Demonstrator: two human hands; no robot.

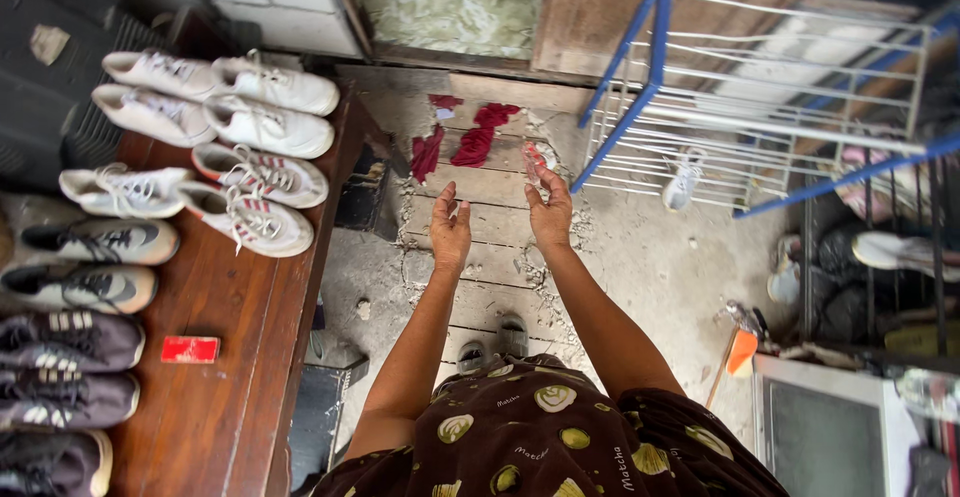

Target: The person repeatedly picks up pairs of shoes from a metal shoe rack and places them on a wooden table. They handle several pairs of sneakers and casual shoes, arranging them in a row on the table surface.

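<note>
- My right hand (549,212) pinches a small reddish thing (537,160) in its fingertips — too small to name.
- My left hand (450,227) is open, holding nothing.
- Red rag (478,140) lies on the floor; sneakers (240,192) line the bench's (235,357) edge.
- Best to keep the pinch light — steady.

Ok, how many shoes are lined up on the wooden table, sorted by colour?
White shoes: 5
White shoes with red stripes: 2
Grey and black shoes: 2
Dark shoes: 3
Total: 12
</note>
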